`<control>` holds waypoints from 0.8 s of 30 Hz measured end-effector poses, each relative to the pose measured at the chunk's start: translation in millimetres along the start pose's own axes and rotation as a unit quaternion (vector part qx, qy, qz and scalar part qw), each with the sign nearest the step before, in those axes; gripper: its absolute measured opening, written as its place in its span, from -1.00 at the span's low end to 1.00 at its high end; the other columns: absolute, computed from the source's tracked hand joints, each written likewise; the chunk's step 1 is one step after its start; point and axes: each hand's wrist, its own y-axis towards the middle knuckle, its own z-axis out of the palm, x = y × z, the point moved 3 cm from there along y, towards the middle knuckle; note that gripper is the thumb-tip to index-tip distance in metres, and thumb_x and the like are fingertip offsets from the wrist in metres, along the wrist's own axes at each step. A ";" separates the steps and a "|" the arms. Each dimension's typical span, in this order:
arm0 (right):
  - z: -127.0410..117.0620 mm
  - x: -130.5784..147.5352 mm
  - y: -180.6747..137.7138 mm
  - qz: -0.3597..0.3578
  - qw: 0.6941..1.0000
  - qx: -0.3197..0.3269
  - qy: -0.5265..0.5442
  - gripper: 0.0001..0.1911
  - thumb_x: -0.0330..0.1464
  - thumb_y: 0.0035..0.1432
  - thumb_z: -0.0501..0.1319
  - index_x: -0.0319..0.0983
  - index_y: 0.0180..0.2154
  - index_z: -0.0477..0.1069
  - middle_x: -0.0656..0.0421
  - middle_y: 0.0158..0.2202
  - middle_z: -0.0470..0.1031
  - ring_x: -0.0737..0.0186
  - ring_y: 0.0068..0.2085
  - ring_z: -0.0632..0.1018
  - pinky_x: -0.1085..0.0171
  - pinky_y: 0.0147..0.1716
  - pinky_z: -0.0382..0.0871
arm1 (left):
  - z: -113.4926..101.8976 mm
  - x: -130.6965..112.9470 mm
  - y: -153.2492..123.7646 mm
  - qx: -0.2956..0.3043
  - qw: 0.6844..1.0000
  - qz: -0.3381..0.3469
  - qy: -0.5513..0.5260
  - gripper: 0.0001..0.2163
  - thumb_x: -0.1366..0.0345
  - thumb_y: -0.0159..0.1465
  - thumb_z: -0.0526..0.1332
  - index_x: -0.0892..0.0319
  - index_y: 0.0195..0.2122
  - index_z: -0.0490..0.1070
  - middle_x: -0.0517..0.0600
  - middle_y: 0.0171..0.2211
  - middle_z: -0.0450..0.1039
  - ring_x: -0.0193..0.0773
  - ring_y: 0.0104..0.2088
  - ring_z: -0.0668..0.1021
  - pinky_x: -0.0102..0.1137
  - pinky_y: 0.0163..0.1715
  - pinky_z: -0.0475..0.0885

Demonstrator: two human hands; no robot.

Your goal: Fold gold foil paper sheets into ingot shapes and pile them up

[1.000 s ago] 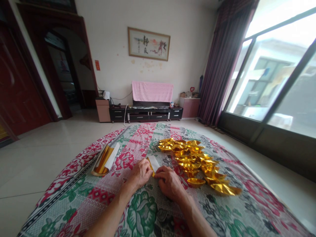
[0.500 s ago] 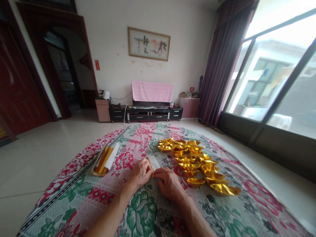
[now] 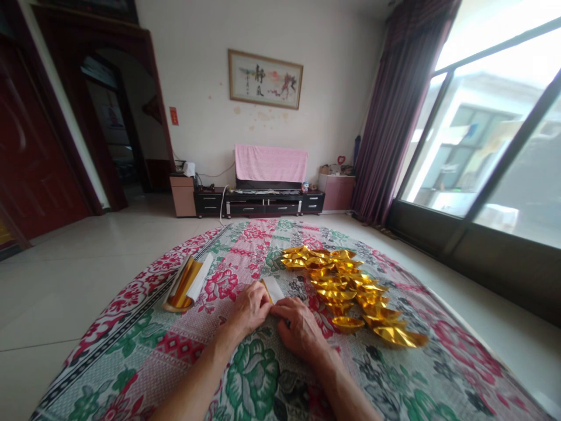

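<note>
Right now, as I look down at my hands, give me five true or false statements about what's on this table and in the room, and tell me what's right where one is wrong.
1. Both the left hand and the right hand are at the small white paper. True.
2. The gold folded shapes lie to the left of both hands. False: they lie to the right.
3. The rolled sheets lie apart from the left hand. True.
4. The tablecloth is plain blue. False: it has red and green flowers.
5. The framed picture hangs higher than the pink cloth. True.
</note>
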 end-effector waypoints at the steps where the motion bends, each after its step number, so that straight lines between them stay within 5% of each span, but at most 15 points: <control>1: 0.2 0.2 0.1 0.002 1.000 -0.001 -0.001 -0.62 -0.55 -0.07 0.04 -0.14 -0.25 0.48 0.20 -0.25 0.48 0.28 -0.20 0.41 0.31 -0.14 0.21 | 0.1 0.5 0.0 0.000 1.000 -0.003 -0.003 -0.93 0.45 0.07 0.12 0.17 -0.51 0.25 -0.06 -0.42 0.30 -0.31 -0.34 0.37 -0.43 -0.31 0.26; 24: 0.8 0.8 -1.0 0.008 1.000 -0.008 -0.009 -0.66 -0.52 -0.05 0.07 -0.12 -0.29 0.52 0.22 -0.26 0.49 0.28 -0.21 0.41 0.32 -0.14 0.22 | 0.4 7.7 1.9 0.024 0.998 -0.018 -0.061 -0.94 0.46 0.04 0.16 0.19 -0.51 0.32 -0.06 -0.42 0.31 -0.33 -0.34 0.38 -0.43 -0.29 0.28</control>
